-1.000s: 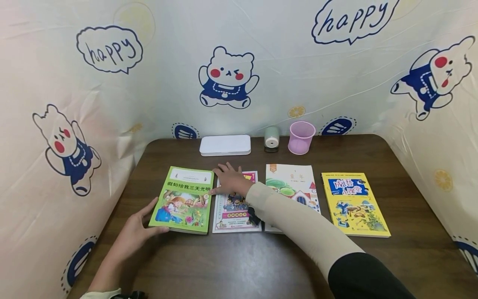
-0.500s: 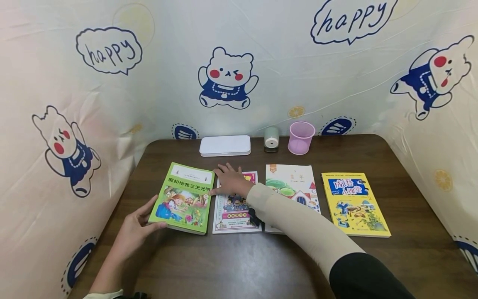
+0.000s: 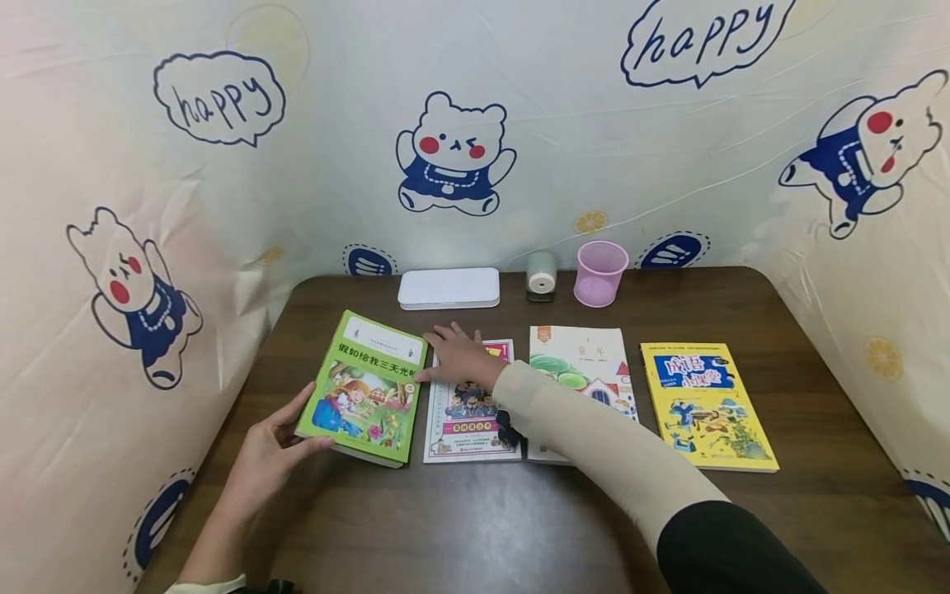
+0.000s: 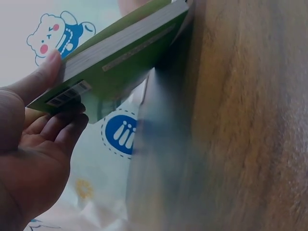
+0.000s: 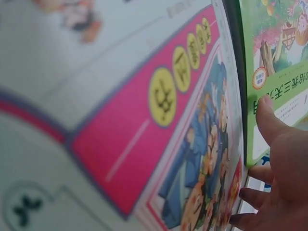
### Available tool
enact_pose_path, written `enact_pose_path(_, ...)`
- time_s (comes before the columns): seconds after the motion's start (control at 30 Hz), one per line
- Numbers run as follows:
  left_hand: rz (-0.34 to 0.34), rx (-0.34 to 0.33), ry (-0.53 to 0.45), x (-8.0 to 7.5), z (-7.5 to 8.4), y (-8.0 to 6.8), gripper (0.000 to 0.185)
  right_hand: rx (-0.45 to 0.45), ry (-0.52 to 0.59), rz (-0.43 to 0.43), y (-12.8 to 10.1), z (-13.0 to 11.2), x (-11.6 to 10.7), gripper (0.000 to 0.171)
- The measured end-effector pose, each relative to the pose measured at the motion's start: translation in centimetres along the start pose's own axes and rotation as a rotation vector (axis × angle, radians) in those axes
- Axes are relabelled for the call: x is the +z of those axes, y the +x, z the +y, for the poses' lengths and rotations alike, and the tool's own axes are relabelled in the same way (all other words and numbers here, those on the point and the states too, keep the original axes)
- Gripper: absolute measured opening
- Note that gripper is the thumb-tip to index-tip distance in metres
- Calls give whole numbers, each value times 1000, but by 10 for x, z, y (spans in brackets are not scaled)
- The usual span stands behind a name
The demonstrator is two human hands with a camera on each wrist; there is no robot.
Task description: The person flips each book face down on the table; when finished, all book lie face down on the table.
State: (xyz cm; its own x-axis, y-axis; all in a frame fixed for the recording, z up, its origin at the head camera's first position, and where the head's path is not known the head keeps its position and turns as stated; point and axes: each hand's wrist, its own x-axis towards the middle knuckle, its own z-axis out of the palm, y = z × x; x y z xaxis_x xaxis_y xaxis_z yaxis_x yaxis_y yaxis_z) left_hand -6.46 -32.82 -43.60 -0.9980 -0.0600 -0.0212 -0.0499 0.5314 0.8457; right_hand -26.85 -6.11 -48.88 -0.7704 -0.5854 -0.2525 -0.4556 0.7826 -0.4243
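Observation:
A green picture book lies at the left end of a row of books, its left side lifted off the brown table. My left hand grips its near left corner, thumb on the cover and fingers beneath; the left wrist view shows the green book raised at that edge, held by the left hand. My right hand rests flat with spread fingers on the pink-and-white book beside it. In the right wrist view the right hand has its thumb against the green book.
Further right lie a white book with a house picture and a yellow book. Along the back edge stand a white flat case, a small grey-green sharpener and a pink cup. Printed cloth walls enclose three sides.
My left hand has raised the green book's left side, so the book now tilts toward the right. The right hand has stayed on the pink-and-white book.

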Motion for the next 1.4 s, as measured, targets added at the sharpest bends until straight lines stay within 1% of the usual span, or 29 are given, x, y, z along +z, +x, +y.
enact_pose_path(0.2, 10, 76, -10, 5, 8, -3, 84, -34, 52, 10, -8, -9, -9, 94)
enact_pose_path(0.27, 17, 94, -8, 7, 12, -4, 83, -60, 72, 15, -11, -13, -13, 94)
enact_pose_path(0.37, 22, 127, -9, 9, 15, -4, 82, -98, 105, 16, -9, -16, -16, 95)
enact_pose_path(0.6, 19, 191, -35, 14, 21, -4, 80, -248, 214, 40, -2, -25, -24, 93)
enact_pose_path(0.77, 16, 211, -43, 17, 23, -4, 79, -251, 249, 50, -1, -31, -31, 98)
enact_pose_path(0.93, 17, 220, -37, 20, 24, -4, 78, -255, 312, 65, -3, -37, -38, 95)
enact_pose_path(1.13, 1, 242, -75, 23, 26, -4, 76, -267, 434, 99, -7, -46, -48, 92)
enact_pose_path(1.4, -11, 235, -61, 25, 26, -4, 75, -251, 498, 152, -11, -55, -58, 88)
